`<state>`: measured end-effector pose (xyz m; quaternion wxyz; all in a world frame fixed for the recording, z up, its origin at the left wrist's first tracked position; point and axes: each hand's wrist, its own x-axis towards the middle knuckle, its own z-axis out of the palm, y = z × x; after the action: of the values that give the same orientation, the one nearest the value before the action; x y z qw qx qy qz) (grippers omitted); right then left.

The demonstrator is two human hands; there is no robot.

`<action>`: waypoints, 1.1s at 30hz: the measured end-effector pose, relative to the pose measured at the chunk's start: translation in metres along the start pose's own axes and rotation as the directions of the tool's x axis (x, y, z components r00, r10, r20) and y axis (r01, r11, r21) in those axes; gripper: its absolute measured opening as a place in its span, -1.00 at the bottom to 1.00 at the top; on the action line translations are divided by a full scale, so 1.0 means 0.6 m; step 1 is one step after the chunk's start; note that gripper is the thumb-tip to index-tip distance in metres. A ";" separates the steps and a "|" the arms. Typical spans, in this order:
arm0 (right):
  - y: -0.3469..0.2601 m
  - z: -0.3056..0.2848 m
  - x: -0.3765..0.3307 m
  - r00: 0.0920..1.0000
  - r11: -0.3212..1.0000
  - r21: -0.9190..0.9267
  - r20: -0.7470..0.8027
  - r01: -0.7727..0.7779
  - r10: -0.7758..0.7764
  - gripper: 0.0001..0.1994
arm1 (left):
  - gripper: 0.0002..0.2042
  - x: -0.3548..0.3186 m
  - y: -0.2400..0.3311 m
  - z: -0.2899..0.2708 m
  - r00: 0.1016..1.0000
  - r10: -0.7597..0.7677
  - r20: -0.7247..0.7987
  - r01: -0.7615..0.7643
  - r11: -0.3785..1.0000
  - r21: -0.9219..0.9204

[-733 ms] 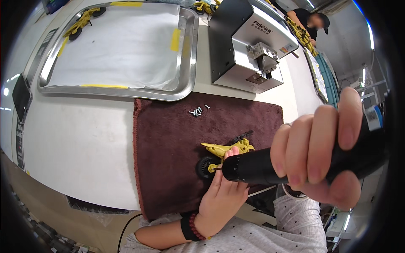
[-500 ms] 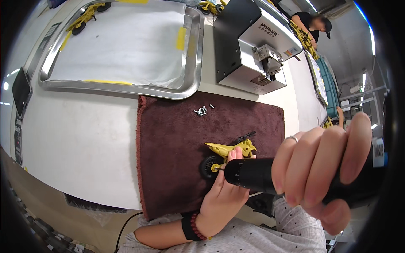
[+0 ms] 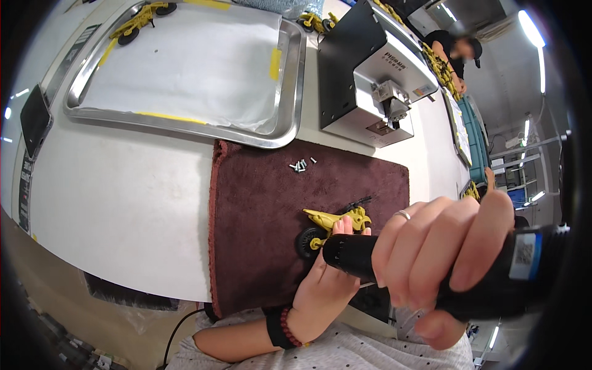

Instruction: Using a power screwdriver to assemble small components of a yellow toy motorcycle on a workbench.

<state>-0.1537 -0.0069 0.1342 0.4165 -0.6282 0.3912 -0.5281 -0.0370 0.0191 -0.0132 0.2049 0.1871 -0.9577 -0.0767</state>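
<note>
A yellow toy motorcycle [image 3: 328, 218] with black handlebars lies on its side on a dark maroon cloth mat [image 3: 259, 203]. My left hand [image 3: 322, 295] holds it from the near side, fingertips over the body. Its black spoked wheel [image 3: 306, 244] has a yellow hub. In my right hand [image 3: 439, 250], fingers wrapped round the barrel, is a black electric screwdriver [image 3: 349, 254]. Its nose points left at the hub, very close to it; the contact itself is hard to see. Farther up the mat sits a small group of silver screws [image 3: 300, 166].
A metal tray [image 3: 295, 92] lined with white paper holds another yellow toy motorcycle [image 3: 140, 21]. Beyond the mat stands a black and silver machine [image 3: 353, 80]. A dark phone-like device [image 3: 38, 120] is at far left. Another person [image 3: 453, 55] works at the back right.
The screwdriver's nose has come closer to the wheel hub, so less of its bit shows. My left hand keeps its hold on the motorcycle. The whole view has shifted slightly.
</note>
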 end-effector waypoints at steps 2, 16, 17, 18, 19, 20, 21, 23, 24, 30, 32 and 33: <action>-0.005 -0.008 -0.006 0.987 0.991 0.016 -0.093 0.136 -0.134 -0.58 | -0.49 -0.004 -0.007 -0.003 0.999 -0.034 0.017 0.034 0.999 0.021; -0.065 -0.156 -0.023 0.609 0.878 -0.342 -0.633 0.334 -0.478 -0.84 | -0.40 0.003 -0.016 -0.032 0.989 0.039 0.143 -0.023 0.994 -0.106; -0.056 -0.169 -0.019 0.599 0.889 -0.326 -0.657 0.321 -0.457 -0.82 | -0.39 0.003 -0.017 -0.031 0.987 0.047 0.154 -0.033 0.995 -0.090; -0.052 -0.172 -0.011 0.579 0.905 -0.280 -0.698 0.321 -0.422 -0.80 | -0.39 0.003 -0.016 -0.031 0.987 0.056 0.154 -0.043 0.995 -0.091; -0.049 -0.177 -0.008 0.585 0.910 -0.256 -0.702 0.325 -0.406 -0.80 | -0.39 0.003 -0.014 -0.031 0.987 0.043 0.154 -0.030 0.996 -0.089; -0.045 -0.180 -0.008 0.592 0.916 -0.231 -0.706 0.328 -0.390 -0.79 | -0.39 0.003 -0.013 -0.031 0.987 0.029 0.155 -0.016 0.996 -0.088; -0.041 -0.178 -0.006 0.587 0.915 -0.233 -0.709 0.329 -0.391 -0.79 | -0.39 0.004 -0.011 -0.030 0.987 0.034 0.157 -0.021 0.996 -0.087; -0.032 -0.175 -0.002 0.584 0.915 -0.251 -0.708 0.317 -0.397 -0.79 | -0.40 0.005 -0.008 -0.029 0.989 0.010 0.149 0.002 0.997 -0.080; -0.028 -0.173 0.000 0.580 0.915 -0.251 -0.712 0.316 -0.396 -0.79 | -0.40 0.005 -0.009 -0.030 0.988 0.014 0.153 -0.002 0.997 -0.080; -0.012 -0.177 0.010 0.607 0.899 -0.317 -0.664 0.302 -0.438 -0.78 | -0.40 0.007 -0.011 -0.032 0.989 0.002 0.145 0.010 0.996 -0.086; -0.013 -0.176 0.012 0.604 0.902 -0.308 -0.670 0.303 -0.431 -0.78 | -0.40 0.006 -0.011 -0.031 0.989 0.008 0.148 0.005 0.996 -0.088; -0.013 -0.176 0.013 0.601 0.905 -0.299 -0.677 0.303 -0.425 -0.77 | -0.40 0.006 -0.011 -0.032 0.989 0.009 0.148 0.005 0.996 -0.088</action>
<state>-0.2564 -0.0232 0.1541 0.0599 -0.4622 0.4266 -0.7751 -0.0298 0.0101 0.0037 0.1413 0.1707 -0.9661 -0.1325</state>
